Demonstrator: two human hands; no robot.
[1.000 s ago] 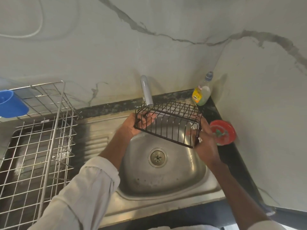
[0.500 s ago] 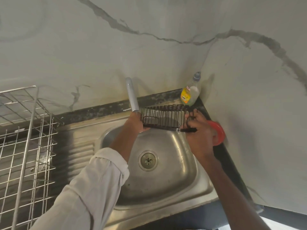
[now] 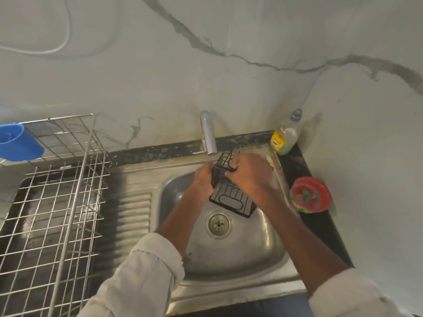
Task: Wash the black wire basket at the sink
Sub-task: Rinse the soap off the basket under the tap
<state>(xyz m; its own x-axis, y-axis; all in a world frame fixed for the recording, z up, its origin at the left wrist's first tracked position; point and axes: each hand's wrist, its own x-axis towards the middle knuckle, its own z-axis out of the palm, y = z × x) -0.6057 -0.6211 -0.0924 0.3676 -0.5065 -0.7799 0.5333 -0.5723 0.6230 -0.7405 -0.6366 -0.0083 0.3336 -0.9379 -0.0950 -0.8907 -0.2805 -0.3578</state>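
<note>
We work at a steel sink [image 3: 263, 268] set in a dark counter against a pale marble-patterned wall. Nearest us the bowl holds only its drain [image 3: 218, 223]; we cannot tell whether water stands in it. Above the drain we hold the black wire basket [image 3: 231, 200] tilted on end under the tap [image 3: 207, 136]. The left hand [image 3: 203, 179] grips its left edge, fingers curled round the wires; the right hand [image 3: 249, 173] grips the upper rim likewise. In our judgement wet wire may slip and drop into the bowl, or the raised rim may strike the spout. To the left a wire drying rack [image 3: 52, 202] carries a blue cup [image 3: 18, 143]. On the right, a red lidded tub [image 3: 310, 194] has unclear contents; farther back a soap bottle [image 3: 285, 136] looks part full.
</note>
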